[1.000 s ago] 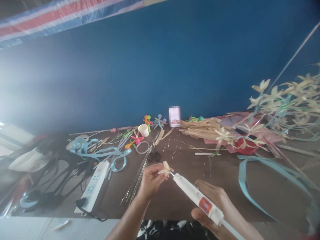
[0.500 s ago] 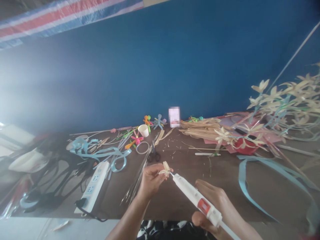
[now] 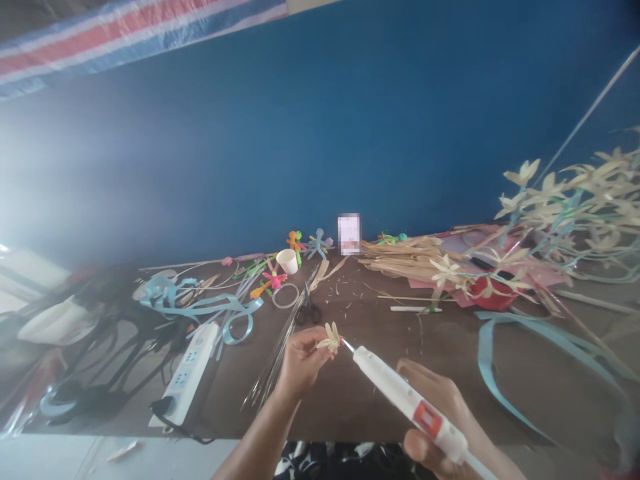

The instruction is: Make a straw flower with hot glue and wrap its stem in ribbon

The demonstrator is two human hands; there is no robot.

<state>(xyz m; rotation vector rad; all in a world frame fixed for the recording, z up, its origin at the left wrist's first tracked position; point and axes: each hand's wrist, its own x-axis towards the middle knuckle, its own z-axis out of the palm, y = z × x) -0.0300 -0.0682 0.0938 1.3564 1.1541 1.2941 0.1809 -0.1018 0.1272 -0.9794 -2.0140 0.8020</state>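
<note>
Between the fingertips of my left hand is a small cream flower with narrow petals, held above the table's middle. My right hand is wrapped round a white hot glue gun with an orange-red patch on its body. The metal nozzle points up and left, close to the flower's right side; whether it touches cannot be made out. Just beyond my left hand lie dark scissors.
Left of my hands are a white power strip, light blue ribbon and thin metal wires. A paper cup stands near the blue wall. Dried strips lie behind; finished-looking cream flowers rise at right.
My right hand has drawn the glue gun slightly right and down, so its nozzle sits a little farther from the flower's centre. The left hand is nearly still.
</note>
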